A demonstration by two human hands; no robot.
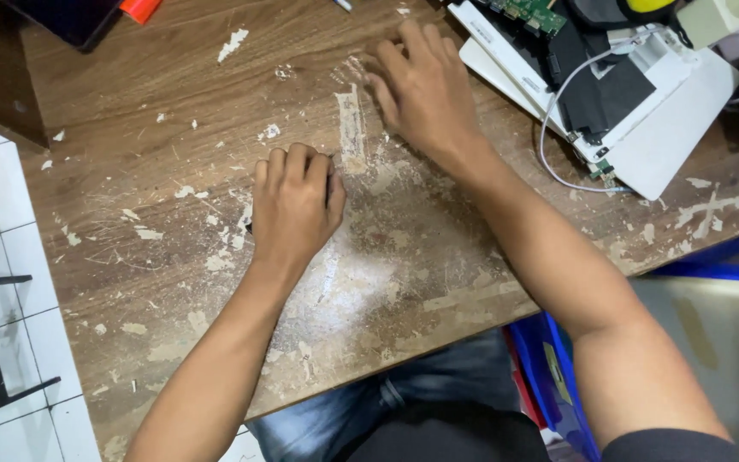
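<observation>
Hands rest on a worn wooden table [173,154], whose top is scratched and flecked with white scraps of old tape or paint. The left hand [294,205] is curled into a loose fist, knuckles up, fingers together and folded under; a small dark object [248,228] shows at its left edge, apparently gripped inside the fist. The right hand [425,90] lies palm down further up the table, fingers spread apart and flat on the wood, holding nothing visible, beside a long white strip of residue [351,128].

Step in hand, as a judgement: the hands are working at the table surface near the residue, with the right hand pressing or feeling the wood while the left keeps its small object. A next move at the strip would call for a firm brace from the right hand and a shallow, controlled angle from whatever the left holds.

An opened white laptop [643,128] with dark internal parts, a green circuit board [530,12] and a loose white cable [558,103] lies just beside the right hand, apart from it.

Hidden or unclear:
- The object in the left fist is almost wholly covered; its kind cannot be told.
- The laptop and the orange item [140,8] at the top edge are cut off by the frame.
- The right palm hides the wood beneath it.
</observation>
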